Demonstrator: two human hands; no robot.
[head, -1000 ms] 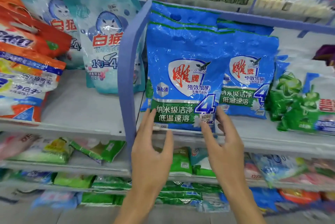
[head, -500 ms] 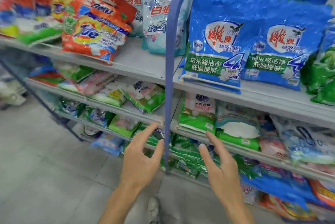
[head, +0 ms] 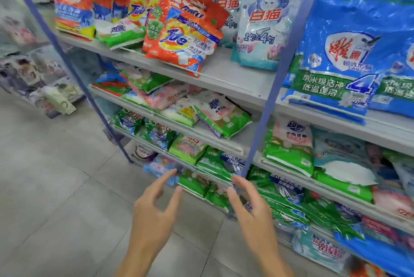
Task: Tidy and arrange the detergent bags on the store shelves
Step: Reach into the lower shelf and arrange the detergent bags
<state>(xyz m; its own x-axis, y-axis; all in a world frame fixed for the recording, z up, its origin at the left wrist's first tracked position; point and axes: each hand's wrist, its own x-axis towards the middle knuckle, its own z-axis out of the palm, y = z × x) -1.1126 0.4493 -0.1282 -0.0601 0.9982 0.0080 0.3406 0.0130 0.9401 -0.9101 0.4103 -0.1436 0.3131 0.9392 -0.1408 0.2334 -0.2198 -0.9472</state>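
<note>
Store aisle, grey tiled floor [head: 56, 187], blue-framed shelves [head: 235, 75]. Left hand [head: 154, 216] and right hand [head: 255, 216] were both empty, hovering low before the lower tiers, fingers spread and slightly bent, touching nothing. Blue detergent bags [head: 345, 52] stood upright on the top tier and looked done. Orange bags [head: 183, 37] leaned and overhung the edge; green bags [head: 215, 164] lay jumbled. Most of the job looked undone.

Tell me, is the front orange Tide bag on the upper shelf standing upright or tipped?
Tipped. The orange Tide bag lies slanted against the bags behind it, and its label is skewed.
</note>
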